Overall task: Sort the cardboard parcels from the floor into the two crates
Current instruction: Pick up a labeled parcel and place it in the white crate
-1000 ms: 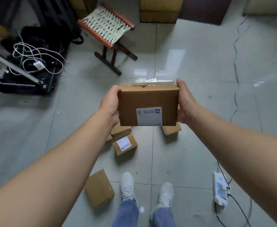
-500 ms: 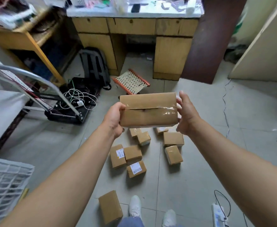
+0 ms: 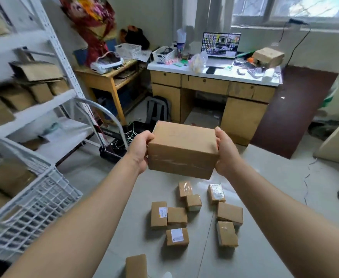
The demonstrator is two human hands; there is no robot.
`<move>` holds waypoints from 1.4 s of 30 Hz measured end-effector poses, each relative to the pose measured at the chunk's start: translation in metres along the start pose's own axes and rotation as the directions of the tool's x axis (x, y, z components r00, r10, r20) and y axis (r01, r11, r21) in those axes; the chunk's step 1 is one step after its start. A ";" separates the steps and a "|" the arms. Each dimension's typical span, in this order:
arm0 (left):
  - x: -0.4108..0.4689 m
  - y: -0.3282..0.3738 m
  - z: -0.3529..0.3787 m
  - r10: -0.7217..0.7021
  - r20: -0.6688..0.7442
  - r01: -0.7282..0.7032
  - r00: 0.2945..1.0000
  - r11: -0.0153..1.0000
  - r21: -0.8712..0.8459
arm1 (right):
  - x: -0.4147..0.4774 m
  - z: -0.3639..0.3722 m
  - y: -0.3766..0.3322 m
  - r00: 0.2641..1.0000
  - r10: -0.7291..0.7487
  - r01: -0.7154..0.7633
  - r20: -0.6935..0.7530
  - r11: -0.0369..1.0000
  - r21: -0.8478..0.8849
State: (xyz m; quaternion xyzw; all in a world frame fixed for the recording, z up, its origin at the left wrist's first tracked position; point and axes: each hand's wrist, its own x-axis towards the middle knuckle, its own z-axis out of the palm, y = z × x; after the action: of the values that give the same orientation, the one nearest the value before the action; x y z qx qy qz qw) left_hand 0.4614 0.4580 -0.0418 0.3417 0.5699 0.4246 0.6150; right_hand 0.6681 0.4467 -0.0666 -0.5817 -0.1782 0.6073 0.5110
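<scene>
Both hands (image 3: 142, 151) (image 3: 225, 154) clasp parcel (image 3: 181, 150) between them.

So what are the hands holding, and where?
A cardboard parcel, clamped by its two short ends: left hand on one, right hand on the other.

Two bare forearms run in from the lower corners of the frame, with no sleeves, watch, rings or gloves on them. The left hand (image 3: 139, 152) and right hand (image 3: 225, 153) are bare too, fingers uncovered, near the frame's centre.
</scene>
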 end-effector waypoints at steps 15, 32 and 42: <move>-0.111 0.002 -0.174 0.052 -0.485 -0.201 0.873 0.944 -0.260 | -0.074 0.182 0.060 0.954 0.025 0.045 0.300 0.973 -0.226; -0.155 0.031 -0.544 0.009 -0.682 -0.265 0.731 0.925 -0.273 | -0.163 0.512 0.243 0.884 0.133 -0.017 0.448 0.967 -0.253; -0.048 0.051 -0.596 -0.046 -0.634 -0.163 0.772 0.950 -0.266 | -0.086 0.580 0.252 0.938 0.117 -0.019 0.325 0.957 -0.290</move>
State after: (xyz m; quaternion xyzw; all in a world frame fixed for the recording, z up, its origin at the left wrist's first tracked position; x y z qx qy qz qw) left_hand -0.1353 0.3969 -0.0460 0.0972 0.6595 0.6167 0.4188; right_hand 0.0313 0.4902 -0.0754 -0.5415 -0.3277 0.6839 0.3627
